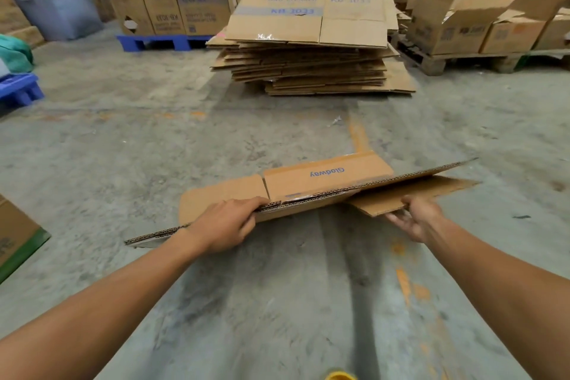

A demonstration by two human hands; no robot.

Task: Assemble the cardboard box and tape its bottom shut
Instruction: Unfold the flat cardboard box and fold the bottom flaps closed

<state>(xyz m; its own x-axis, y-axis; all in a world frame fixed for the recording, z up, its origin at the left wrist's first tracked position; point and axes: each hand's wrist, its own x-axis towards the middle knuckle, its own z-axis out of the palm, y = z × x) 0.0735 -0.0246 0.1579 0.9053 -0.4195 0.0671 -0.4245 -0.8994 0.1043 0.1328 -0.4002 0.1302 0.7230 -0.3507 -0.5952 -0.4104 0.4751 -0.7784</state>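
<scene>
Both hands, left [223, 225] and right [418, 219], clamp the flattened brown corrugated cardboard box [327, 182] by its near edge; probably light, stiff, floppy at flaps.

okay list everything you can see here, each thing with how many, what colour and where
flattened cardboard box: one, brown with blue print, held level above the floor, near centre
stack of flat cartons: one pile, brown, on the floor ahead
built boxes: many, brown, stacked at back left on a blue pallet
open boxes: several, brown, back right on a wooden pallet
bin: one, grey, far left
concrete floor: grey, orange paint marks
left hand: one, gripping the box's near edge
right hand: one, holding a lower flap at the right
</scene>
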